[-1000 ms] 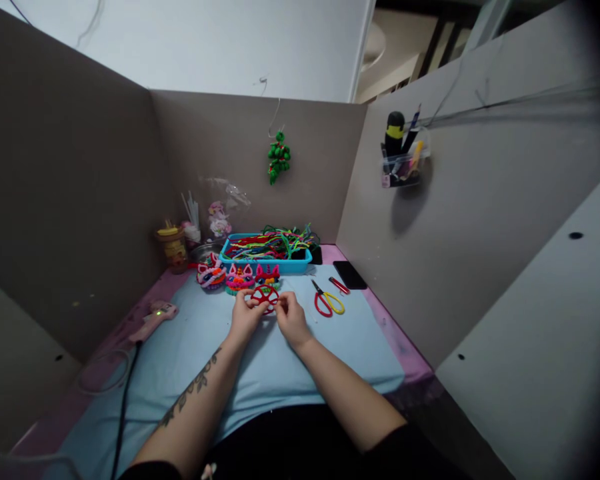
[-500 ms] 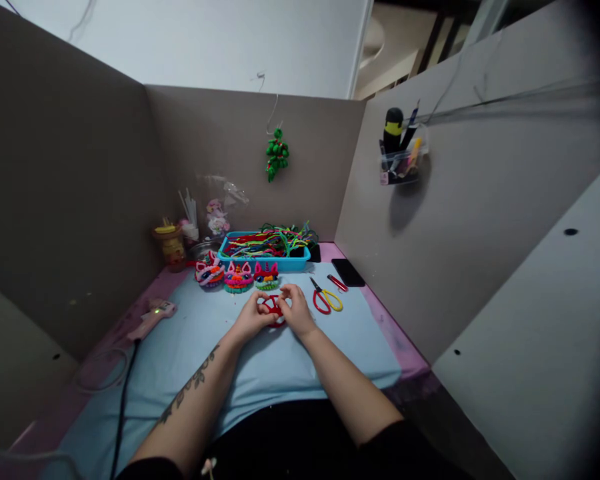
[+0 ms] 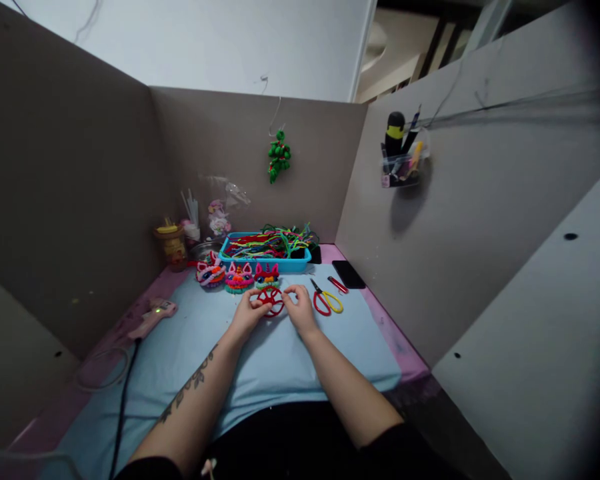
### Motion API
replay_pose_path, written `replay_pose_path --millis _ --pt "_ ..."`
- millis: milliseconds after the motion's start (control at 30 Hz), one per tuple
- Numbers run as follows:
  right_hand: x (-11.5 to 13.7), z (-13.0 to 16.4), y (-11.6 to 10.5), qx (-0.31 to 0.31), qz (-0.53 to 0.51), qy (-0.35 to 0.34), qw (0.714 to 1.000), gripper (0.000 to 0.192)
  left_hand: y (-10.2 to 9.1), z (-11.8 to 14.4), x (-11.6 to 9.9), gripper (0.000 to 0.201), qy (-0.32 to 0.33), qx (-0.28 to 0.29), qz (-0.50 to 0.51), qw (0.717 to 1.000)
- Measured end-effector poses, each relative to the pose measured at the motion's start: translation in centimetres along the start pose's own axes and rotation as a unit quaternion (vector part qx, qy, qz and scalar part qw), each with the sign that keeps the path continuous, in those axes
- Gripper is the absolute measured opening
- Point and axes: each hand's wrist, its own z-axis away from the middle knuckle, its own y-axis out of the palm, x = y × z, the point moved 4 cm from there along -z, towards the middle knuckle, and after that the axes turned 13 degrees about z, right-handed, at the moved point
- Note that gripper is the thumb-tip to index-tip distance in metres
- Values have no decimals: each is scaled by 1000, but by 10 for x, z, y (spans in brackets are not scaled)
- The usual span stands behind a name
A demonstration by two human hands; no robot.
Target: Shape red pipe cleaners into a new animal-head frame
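Note:
A red wheel-shaped piece (image 3: pixel 275 308), a ring with spokes that looks bent from fuzzy pipe cleaners, is held above the blue cloth. My left hand (image 3: pixel 249 311) pinches it from the left, with the thumb reaching in over the spokes. At its right rim, the thumb and fingers of my right hand (image 3: pixel 300 310) are closed on the edge. Just behind stand three colourful animal-head figures: a pink-and-white one (image 3: pixel 211 272), a pink-and-orange one (image 3: pixel 239 277) and a red-eared one (image 3: pixel 267 275), its lower part partly covered by the ring.
Scissors (image 3: pixel 325 299), a red cutter (image 3: pixel 338 285) and a black phone (image 3: pixel 349 274) lie to the right. Behind is a blue tray (image 3: pixel 280 265) of pipe cleaners. A pink corded tool (image 3: pixel 153 319) lies left, near a jar (image 3: pixel 172 248). Partition walls enclose the table.
The red wheel has been raised and turned to face me more fully, its spokes now showing. My left hand has shifted to its left side; my right hand has drawn slightly right.

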Motion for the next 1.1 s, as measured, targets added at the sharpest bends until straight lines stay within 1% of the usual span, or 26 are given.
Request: replay_pose_path --millis 67,200,333,500,667,800,867,933,967,1033,1100 --pt "1 1 2 12 6 -13 1000 7 -1 0 -1 63 -2 -10 9 1000" --pt "5 2 6 41 13 -24 999 6 -2 -1 1 64 -4 -8 19 1000" --pt "3 3 11 70 5 -4 998 9 -4 -3 2 61 29 -8 11 1000" --pt "-9 2 19 106 -27 27 994 10 -2 -2 -1 61 57 11 -22 998" --pt "-20 3 24 111 -51 57 991 13 2 1 -5 59 60 27 -38 997" --pt "-20 4 22 97 -63 58 992 14 3 2 -5 59 51 28 -35 998" --pt "-19 3 19 84 -50 63 993 24 2 2 -4 60 43 29 -34 998" --pt "-16 3 18 85 -35 53 994 30 1 1 -3 61 39 30 -36 998" --pt "-14 3 17 92 -29 41 995 29 1 1 -2 60 42 33 -40 998" --pt "-9 3 17 104 -10 16 994 20 0 1 -3 57 61 37 -61 996" --pt "-4 4 16 101 12 -5 995 12 -1 2 -4 52 91 32 -106 990"
